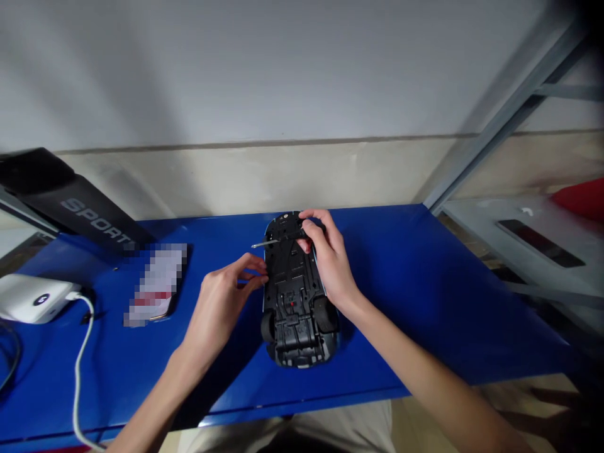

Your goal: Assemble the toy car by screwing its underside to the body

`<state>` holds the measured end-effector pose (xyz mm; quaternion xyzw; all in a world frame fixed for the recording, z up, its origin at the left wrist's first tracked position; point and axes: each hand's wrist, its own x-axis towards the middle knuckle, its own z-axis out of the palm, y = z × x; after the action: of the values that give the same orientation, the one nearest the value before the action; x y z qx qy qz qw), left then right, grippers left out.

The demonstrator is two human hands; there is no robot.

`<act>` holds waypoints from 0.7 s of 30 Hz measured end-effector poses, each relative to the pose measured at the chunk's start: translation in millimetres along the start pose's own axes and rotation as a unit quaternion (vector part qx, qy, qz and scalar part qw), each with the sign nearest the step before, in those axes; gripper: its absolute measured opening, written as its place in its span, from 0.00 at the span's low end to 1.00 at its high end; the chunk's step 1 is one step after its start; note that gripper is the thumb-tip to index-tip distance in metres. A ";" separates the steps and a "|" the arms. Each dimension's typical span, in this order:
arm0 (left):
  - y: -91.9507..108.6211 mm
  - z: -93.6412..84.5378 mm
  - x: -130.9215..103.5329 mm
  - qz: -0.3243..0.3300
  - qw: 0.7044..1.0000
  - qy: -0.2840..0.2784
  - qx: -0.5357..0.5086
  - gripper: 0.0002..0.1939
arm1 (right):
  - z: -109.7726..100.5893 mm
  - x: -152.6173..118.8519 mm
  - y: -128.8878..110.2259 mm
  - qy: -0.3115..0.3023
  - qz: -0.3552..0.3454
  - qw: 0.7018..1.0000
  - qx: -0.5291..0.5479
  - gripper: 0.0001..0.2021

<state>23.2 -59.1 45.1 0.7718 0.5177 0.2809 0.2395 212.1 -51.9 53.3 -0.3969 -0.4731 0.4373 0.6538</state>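
Observation:
A toy car (292, 277) lies upside down on the blue table, its black underside facing up and two wheels showing at the near end. My right hand (328, 255) is closed around the dark handle of a screwdriver (267, 243) and rests along the car's right edge. The metal shaft points left across the chassis, its tip past the car's left side. At the left edge of the car, my left hand (229, 289) has its fingers bent and apart, fingertips at the car's side; whether they press on it I cannot tell.
On the blue table (401, 270), a phone-like item (158, 283), partly pixelated, lies left of my left hand. Farther left are a white power device (40, 297) with a white cable (78, 377) and a black SPORTS box (85, 204). A metal frame (509, 113) rises at right.

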 end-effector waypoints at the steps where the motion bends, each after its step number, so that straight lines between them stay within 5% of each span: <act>1: -1.8 1.1 1.8 -0.008 1.000 -0.006 -0.014 0.06 | 1.2 1.2 -2.5 -0.006 -0.002 1.000 0.002 0.07; 6: -8.8 9.7 2.5 -0.033 0.997 -0.006 -0.075 0.06 | 2.5 1.9 -10.7 -0.051 0.009 0.999 -0.008 0.07; 10: -8.1 12.5 -3.6 -0.032 0.992 -0.012 -0.124 0.07 | -3.7 0.4 -9.1 -0.027 0.012 0.999 -0.017 0.06; 21: 0.3 18.8 -20.6 -0.026 0.998 0.039 -0.040 0.05 | -1.7 -2.3 -9.8 -0.014 0.025 0.999 0.013 0.06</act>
<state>29.9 -79.9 27.8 0.7367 0.5348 0.3245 0.2569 215.3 -57.3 61.4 -0.3939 -0.4664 0.4656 0.6407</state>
